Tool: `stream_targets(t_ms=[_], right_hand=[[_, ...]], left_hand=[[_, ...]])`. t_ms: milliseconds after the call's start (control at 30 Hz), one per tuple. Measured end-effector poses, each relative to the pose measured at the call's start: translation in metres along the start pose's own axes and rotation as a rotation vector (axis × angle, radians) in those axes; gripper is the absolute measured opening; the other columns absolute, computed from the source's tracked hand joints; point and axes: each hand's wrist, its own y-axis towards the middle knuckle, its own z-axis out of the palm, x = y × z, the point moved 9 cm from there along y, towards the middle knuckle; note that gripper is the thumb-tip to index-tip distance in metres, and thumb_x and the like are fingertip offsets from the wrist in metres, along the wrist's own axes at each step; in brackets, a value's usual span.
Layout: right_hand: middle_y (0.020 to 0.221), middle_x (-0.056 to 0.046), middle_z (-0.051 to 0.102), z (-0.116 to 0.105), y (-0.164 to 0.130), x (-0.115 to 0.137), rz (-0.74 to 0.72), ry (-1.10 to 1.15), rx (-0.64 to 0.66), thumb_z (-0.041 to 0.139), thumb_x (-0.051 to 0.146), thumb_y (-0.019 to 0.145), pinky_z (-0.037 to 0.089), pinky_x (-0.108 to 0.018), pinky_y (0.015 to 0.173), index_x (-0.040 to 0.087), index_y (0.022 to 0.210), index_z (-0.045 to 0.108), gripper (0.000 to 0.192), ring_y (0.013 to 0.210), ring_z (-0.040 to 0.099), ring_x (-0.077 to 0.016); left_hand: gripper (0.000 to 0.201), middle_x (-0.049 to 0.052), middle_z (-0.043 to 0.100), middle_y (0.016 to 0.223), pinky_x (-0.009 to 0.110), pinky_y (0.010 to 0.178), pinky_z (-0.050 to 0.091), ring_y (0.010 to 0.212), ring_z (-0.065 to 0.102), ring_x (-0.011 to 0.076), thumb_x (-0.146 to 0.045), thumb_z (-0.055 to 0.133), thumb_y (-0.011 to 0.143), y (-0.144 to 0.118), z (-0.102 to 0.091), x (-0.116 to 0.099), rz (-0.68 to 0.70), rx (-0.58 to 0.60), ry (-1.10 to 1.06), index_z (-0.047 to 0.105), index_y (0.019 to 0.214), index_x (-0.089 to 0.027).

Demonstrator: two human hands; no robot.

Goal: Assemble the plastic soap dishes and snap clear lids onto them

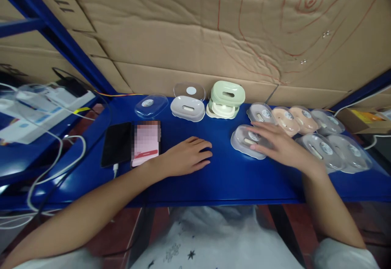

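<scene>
Right hand (279, 145) flat on a clear-lidded grey soap case (247, 141), fingers (262, 132) spread loosely over its lid, not closed around it. Case resting on the blue tabletop (220, 175), just in front of the green case stack (226, 100) and beside a cluster of grey and peach cases (308, 128) lying to its right. Left hand (187, 155) palm down on bare tabletop, left of the grey soap case and apart from it, fingers lightly curled and close together, holding nothing. Farther left: a black phone (116, 143) touching a pink card (146, 143). Behind, near the cardboard wall (214, 29), a white case (187, 108) and a loose clear lid (150, 105).
</scene>
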Motion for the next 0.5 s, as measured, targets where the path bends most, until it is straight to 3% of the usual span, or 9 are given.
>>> stream_targets(t_ms=[100,200,367,500], right_hand=[[0.172,-0.009,0.045,0.013,-0.025,0.019,-0.009,-0.044,0.059,0.059,0.057,0.106,0.049,-0.063,0.121,0.036,0.171,0.036,0.072,0.156,0.047,-0.0361],[0.169,-0.010,0.049,0.013,-0.061,0.022,0.067,-0.123,0.013,0.058,0.062,0.104,0.054,-0.066,0.115,0.038,0.171,0.034,0.075,0.150,0.053,-0.0401],[0.155,-0.016,0.060,-0.006,-0.117,0.000,0.297,-0.315,-0.135,0.053,0.069,0.100,0.057,-0.078,0.097,0.039,0.170,0.036,0.077,0.131,0.064,-0.0538],[0.150,-0.023,0.063,-0.007,-0.122,-0.023,0.391,-0.438,-0.161,0.049,0.065,0.103,0.057,-0.080,0.089,0.032,0.170,0.034,0.077,0.127,0.063,-0.0588]], left_hand=[[0.017,0.010,0.072,0.128,0.040,0.100,0.055,0.111,0.072,0.0243,-0.026,0.064,0.107,0.000,0.000,0.002,-0.011,-0.001,0.016,0.075,0.117,-0.018],[0.018,0.010,0.073,0.128,0.041,0.099,0.056,0.112,0.072,0.0256,-0.028,0.063,0.108,-0.002,0.002,0.003,-0.002,-0.003,0.043,0.075,0.116,-0.017],[0.018,0.010,0.073,0.129,0.039,0.101,0.056,0.113,0.071,0.0245,-0.029,0.062,0.109,-0.004,0.008,0.002,0.014,0.019,0.050,0.073,0.119,-0.018],[0.017,0.009,0.073,0.127,0.039,0.099,0.056,0.111,0.072,0.0242,-0.028,0.063,0.108,-0.002,0.005,0.003,-0.008,0.016,0.031,0.074,0.118,-0.019]])
